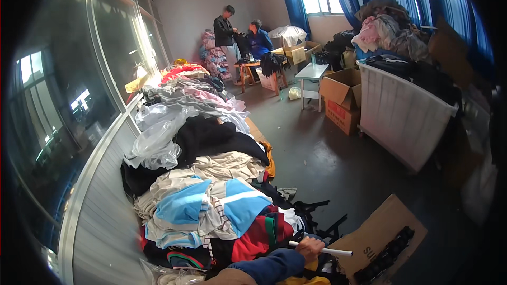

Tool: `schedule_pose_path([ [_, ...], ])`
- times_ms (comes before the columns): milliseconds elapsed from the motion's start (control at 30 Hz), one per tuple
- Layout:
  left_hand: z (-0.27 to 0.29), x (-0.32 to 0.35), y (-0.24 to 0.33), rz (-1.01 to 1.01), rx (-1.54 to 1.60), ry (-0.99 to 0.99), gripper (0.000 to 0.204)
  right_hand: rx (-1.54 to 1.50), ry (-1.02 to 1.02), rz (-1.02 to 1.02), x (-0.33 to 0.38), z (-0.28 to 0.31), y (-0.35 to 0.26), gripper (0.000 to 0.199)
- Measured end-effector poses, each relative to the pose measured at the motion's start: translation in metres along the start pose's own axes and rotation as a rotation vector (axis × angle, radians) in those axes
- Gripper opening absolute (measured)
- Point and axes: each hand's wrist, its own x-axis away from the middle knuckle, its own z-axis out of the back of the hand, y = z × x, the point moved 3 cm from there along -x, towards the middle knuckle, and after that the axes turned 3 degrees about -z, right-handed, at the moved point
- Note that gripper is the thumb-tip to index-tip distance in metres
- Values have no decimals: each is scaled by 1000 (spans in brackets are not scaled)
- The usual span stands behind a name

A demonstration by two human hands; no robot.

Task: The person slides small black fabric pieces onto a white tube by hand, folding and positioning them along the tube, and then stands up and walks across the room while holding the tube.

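Observation:
My left hand [310, 247] comes in from the lower edge in a blue sleeve and is closed around a thin white rod [334, 252] that points right. It hovers beside a long heap of clothes [211, 200], close to a red garment [260, 235] and a blue and white one [232, 203]. My right hand is out of view.
The heap runs along a window wall [100, 63] to the far end. A flattened cardboard sheet [383, 229] lies on the floor at lower right. A white cart [404, 113] piled with clothes, cardboard boxes [342, 97] and a small white table [311, 73] stand right. Two people [240, 34] are at the back.

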Motion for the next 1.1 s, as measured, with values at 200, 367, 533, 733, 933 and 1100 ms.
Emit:
schedule_pose_path([
  [200, 1, 17, -8, 130, 168, 40, 12, -46, -32, -46, 16, -6, -4, 30],
  [367, 98, 16, 10, 233, 118, -96, 20, -94, -25, -114, 21, -3, 15, 30],
  [533, 145, 76, -44, 461, -220, -325, 17, -106, -61, -248, 24, 6, 63, 29],
  [733, 121, 100, -32, 412, -273, -473, 12, 14, -98, -226, 29, 19, 186, 29],
  [933, 125, 96, -19, 485, -55, -381, 17, -275, -73, -397, 39, 5, 137, 28],
  [1100, 92, 111, -25, 525, -94, -547, 18, -363, -42, -565, 42, 6, 131, 33],
])
